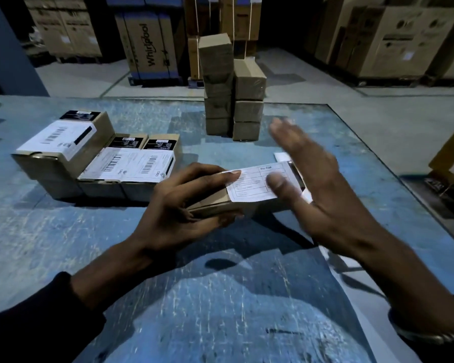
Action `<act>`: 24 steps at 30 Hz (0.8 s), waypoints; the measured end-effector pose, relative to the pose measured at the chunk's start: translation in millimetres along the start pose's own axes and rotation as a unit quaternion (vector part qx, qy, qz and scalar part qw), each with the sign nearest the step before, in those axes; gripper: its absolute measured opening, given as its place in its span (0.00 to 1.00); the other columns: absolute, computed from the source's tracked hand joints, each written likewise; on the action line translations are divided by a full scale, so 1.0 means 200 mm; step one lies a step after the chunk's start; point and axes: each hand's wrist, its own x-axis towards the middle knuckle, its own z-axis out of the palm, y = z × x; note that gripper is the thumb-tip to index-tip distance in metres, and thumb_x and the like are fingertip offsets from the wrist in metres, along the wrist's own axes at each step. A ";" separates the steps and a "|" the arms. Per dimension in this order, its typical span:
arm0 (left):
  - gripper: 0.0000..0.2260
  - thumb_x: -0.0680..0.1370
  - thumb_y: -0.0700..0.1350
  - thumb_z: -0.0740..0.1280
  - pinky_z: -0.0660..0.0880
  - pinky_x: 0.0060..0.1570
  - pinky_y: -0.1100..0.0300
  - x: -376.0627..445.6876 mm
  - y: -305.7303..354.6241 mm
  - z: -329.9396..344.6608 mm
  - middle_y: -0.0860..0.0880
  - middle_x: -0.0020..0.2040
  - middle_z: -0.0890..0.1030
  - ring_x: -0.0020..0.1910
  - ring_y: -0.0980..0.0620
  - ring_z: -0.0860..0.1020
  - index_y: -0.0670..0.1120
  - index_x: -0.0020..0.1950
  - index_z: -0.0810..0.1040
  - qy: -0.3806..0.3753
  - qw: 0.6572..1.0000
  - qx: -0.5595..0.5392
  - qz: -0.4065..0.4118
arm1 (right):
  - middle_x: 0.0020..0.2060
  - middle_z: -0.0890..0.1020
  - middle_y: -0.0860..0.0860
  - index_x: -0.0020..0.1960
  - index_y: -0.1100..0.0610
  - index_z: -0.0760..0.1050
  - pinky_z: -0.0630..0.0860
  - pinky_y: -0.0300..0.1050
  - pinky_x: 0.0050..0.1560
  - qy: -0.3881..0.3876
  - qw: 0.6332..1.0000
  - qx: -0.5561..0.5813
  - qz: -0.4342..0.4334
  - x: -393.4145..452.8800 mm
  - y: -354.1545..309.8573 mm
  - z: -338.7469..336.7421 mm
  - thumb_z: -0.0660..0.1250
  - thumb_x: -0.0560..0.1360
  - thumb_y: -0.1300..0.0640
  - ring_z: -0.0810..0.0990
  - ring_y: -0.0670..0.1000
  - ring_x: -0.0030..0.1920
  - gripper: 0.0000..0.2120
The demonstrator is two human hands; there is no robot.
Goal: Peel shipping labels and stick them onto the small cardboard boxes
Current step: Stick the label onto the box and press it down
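- Your left hand (184, 205) grips the small cardboard box (236, 205) from its left end, fingers curled over the top and thumb underneath. That steadies it just above the desk (63, 244), so the top face stays level and reachable.
- Your left fingertips (232, 174) rest on the near-left corner of the shipping label (257, 183), probably to stop the paper skating while it bonds.
- Your right hand (315, 179) is spread flat, fingers straight and slightly blurred, with the thumb pressing on the label's right half. It holds nothing; it looks like a smoothing stroke to bed the adhesive.
- The label lies across the top of the box, its printed side up. Its right edge overhangs or lifts a little, though the blur makes that hard to judge.
- The box in work sits near the middle of the desk, clear of both groups, so you have room to turn it.
- Finished boxes (102, 163) with white labels sit in a tight cluster towards the left edge of the desk, one raised on top of the others. They are kept apart from the rest, I judge, so that done and undone do not mix.
- Plain unlabelled boxes (233, 100) stand in two stacked columns at the far edge, ready to be drawn from.
- A white sheet (282, 155) shows just behind your right hand, likely label backing or stock.
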 end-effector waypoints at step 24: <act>0.31 0.69 0.59 0.76 0.77 0.54 0.57 -0.02 -0.16 -0.01 0.55 0.60 0.77 0.58 0.56 0.77 0.49 0.68 0.74 -0.116 0.989 0.068 -0.058 | 0.87 0.48 0.45 0.88 0.49 0.43 0.43 0.48 0.84 -0.134 0.975 -0.164 -0.061 -0.13 -0.18 0.22 0.45 0.84 0.28 0.41 0.40 0.85 0.39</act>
